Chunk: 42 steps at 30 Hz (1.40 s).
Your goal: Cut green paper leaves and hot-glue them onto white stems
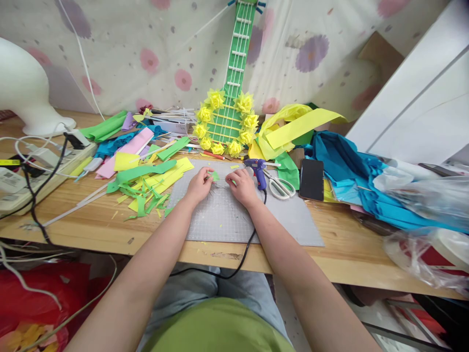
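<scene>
Over the grey cutting mat (216,222), my left hand (200,187) pinches a small piece of green paper (214,175) between thumb and fingers. Close to its right, my right hand (242,187) has its fingers drawn together; whatever they may hold is too small to make out. A purple glue gun (259,175) lies just right of that hand, and its black cord runs down over the table edge. White-handled scissors (281,187) rest beside the glue gun. Behind the hands stands a green paper guitar (234,83) ringed with yellow paper flowers (245,102).
Green and yellow paper strips (157,183) lie in a heap on the left. A power strip (47,171) and a white foam head (25,83) stand farther left. On the right are a black phone (311,180), blue crepe paper (337,156) and a plastic-wrapped tub (439,254).
</scene>
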Available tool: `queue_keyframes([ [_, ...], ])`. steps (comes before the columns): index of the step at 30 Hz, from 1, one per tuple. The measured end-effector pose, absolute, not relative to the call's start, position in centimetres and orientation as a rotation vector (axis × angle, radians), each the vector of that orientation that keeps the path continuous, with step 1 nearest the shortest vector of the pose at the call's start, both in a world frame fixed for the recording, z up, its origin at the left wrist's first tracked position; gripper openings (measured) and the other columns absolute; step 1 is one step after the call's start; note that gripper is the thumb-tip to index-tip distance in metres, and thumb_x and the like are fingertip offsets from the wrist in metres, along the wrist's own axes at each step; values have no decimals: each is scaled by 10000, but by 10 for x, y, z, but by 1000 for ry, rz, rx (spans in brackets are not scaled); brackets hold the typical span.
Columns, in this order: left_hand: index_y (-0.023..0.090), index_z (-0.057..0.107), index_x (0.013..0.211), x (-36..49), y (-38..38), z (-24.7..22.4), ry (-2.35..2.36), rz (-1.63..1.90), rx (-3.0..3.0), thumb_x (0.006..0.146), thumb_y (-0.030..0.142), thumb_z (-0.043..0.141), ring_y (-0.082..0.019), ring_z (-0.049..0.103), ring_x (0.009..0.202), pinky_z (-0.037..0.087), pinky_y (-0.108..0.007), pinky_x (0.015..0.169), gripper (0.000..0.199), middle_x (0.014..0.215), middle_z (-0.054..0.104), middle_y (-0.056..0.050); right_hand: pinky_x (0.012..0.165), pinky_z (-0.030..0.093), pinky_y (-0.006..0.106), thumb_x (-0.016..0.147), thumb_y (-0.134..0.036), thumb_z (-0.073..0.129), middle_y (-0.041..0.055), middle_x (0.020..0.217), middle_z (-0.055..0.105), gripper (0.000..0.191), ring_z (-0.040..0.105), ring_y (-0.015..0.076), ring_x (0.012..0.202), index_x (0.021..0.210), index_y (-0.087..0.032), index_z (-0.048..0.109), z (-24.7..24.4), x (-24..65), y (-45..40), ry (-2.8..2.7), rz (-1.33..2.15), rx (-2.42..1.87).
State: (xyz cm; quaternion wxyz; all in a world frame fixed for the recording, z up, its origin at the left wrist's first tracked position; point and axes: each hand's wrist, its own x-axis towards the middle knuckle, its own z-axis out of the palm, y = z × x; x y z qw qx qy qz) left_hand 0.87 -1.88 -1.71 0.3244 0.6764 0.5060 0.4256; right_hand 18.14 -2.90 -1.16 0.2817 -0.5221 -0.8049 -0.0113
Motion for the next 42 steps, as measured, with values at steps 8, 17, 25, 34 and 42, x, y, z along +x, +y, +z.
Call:
queue_keyframes([
  [8, 208, 496, 975, 9, -18, -16, 1362, 1135, 1754, 760, 176, 483, -139, 616, 782, 430, -263, 705, 218, 802, 650, -12, 735, 350, 312, 859, -239, 433, 69, 843, 583, 208, 444, 208, 859, 813, -212, 634, -12, 181, -29, -2143, -30, -1368],
  [17, 202, 529, 999, 8, -18, -18, 1398, 1138, 1748, 749, 191, 494, -149, 611, 798, 438, -263, 687, 252, 843, 664, -38, 738, 352, 306, 855, -251, 454, 66, 831, 584, 199, 443, 201, 857, 822, -210, 645, -14, 182, -28, -2141, -43, -1345],
  [25, 196, 547, 976, 9, -17, -19, 1373, 1157, 1698, 734, 195, 500, -146, 615, 790, 446, -264, 692, 246, 831, 669, -33, 735, 349, 314, 860, -275, 453, 68, 843, 584, 213, 448, 205, 870, 844, -223, 658, -13, 182, -28, -2144, -15, -1357],
  [34, 195, 566, 974, 8, -15, -21, 1362, 1167, 1676, 723, 199, 508, -146, 625, 769, 449, -262, 689, 258, 820, 673, -34, 732, 348, 312, 865, -277, 442, 68, 838, 581, 225, 445, 202, 866, 840, -232, 661, -15, 182, -28, -2152, -34, -1347],
  [42, 195, 573, 988, 7, -15, -21, 1352, 1155, 1663, 715, 199, 517, -147, 622, 740, 448, -270, 694, 279, 808, 676, -32, 729, 338, 318, 869, -267, 428, 68, 840, 578, 233, 438, 203, 867, 853, -232, 658, -14, 182, -28, -2176, -18, -1354],
])
